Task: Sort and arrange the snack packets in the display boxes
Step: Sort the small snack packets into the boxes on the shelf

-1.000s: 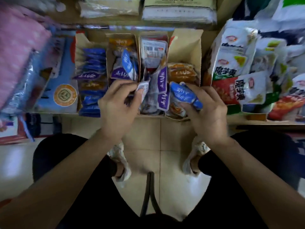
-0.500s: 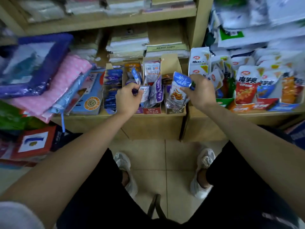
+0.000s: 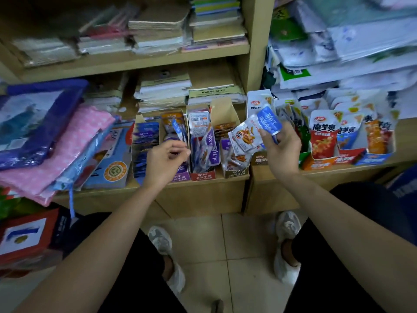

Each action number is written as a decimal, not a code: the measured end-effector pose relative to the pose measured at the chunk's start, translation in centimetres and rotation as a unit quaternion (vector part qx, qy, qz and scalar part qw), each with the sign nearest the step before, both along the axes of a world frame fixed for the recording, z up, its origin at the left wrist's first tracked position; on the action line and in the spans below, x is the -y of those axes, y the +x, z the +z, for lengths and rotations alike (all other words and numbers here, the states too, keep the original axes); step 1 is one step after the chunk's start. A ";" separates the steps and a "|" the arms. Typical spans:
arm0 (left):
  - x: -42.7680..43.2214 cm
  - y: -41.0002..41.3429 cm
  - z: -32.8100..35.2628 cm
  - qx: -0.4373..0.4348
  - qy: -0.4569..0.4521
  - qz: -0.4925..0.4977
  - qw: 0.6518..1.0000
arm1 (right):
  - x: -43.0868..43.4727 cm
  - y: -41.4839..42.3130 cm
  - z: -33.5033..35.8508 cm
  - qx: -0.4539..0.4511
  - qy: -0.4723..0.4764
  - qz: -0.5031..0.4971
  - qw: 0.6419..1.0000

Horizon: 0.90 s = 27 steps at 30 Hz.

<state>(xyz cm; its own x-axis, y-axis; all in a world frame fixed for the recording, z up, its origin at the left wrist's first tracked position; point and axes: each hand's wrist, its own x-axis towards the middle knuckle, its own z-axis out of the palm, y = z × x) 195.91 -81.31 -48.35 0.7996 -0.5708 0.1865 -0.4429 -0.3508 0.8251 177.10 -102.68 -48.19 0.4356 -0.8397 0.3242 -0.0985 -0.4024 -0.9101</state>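
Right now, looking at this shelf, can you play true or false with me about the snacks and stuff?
1. The right hand holds blue-topped snack packets. True.
2. The pink spotted bundle lies to the right of the display boxes. False: it lies to their left.
3. The person is barefoot. False: light shoes cover both feet.
4. Paper stacks sit on the shelf above the display boxes. True.
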 end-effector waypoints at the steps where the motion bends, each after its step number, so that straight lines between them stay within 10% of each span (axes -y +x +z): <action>1: 0.1 -0.6 -0.2 0.036 0.014 0.009 0.999 | 0.3 -0.1 0.1 0.028 0.018 -0.003 0.999; 9: 5.2 -4.4 -1.2 0.332 0.107 -0.130 0.928 | 1.7 -0.1 0.1 0.164 0.102 -0.075 0.978; 13: 7.8 -3.6 -1.9 0.314 0.185 -0.147 0.920 | 2.1 -0.8 0.4 0.163 0.096 -0.082 0.978; 27: 8.0 -2.7 -2.3 0.143 -0.078 0.023 0.986 | 2.4 -1.9 0.6 0.174 0.160 -0.122 0.964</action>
<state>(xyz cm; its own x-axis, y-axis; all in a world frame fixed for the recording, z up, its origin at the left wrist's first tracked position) 193.24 -89.27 -50.63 0.7265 -0.4816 0.4902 -0.6513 -0.2552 0.7146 175.21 -105.03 -47.57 0.1241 -0.9847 0.1220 0.1781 -0.0988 -0.9790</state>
